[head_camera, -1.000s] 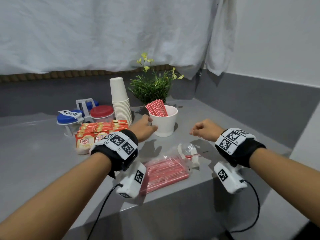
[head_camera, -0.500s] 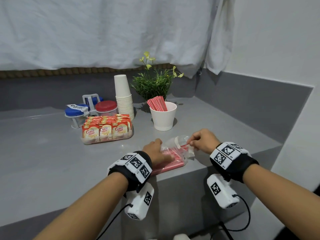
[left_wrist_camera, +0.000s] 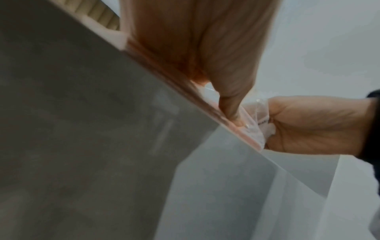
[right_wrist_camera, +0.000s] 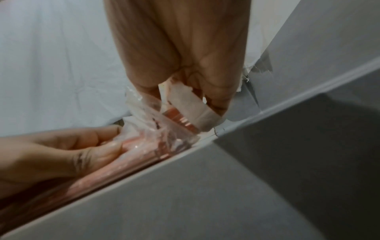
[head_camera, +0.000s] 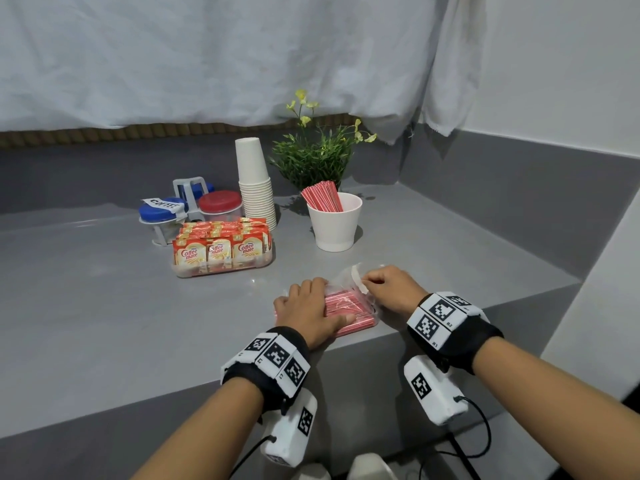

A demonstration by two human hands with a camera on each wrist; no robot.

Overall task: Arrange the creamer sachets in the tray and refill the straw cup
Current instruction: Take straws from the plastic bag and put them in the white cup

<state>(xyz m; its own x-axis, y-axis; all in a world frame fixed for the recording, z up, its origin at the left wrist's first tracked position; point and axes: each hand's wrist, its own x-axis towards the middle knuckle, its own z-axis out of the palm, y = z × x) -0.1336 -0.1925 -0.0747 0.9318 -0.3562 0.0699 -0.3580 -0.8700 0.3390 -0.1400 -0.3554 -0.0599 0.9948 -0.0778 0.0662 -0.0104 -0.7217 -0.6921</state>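
A clear plastic bag of red straws (head_camera: 349, 308) lies at the counter's near edge. My left hand (head_camera: 308, 306) lies flat on its left part and presses it down, thumb along the near side (left_wrist_camera: 231, 107). My right hand (head_camera: 388, 285) pinches the white strip at the bag's mouth (right_wrist_camera: 193, 110) between thumb and fingers. Further back stands the white straw cup (head_camera: 334, 223) with a bundle of red straws (head_camera: 322, 195) leaning in it. Left of the cup, the clear tray (head_camera: 221, 270) holds rows of upright creamer sachets (head_camera: 216, 251).
Behind the tray stand a stack of white paper cups (head_camera: 256, 188), a rack with blue-lidded (head_camera: 159, 209) and red-lidded (head_camera: 220, 202) jars, and a small green plant (head_camera: 311, 157). A white cloth hangs along the back wall. The counter edge (head_camera: 433, 327) runs just under my wrists.
Both hands came back from beside the straw cup to the straw bag. The left hand settled flat on it and the right took hold of its mouth.
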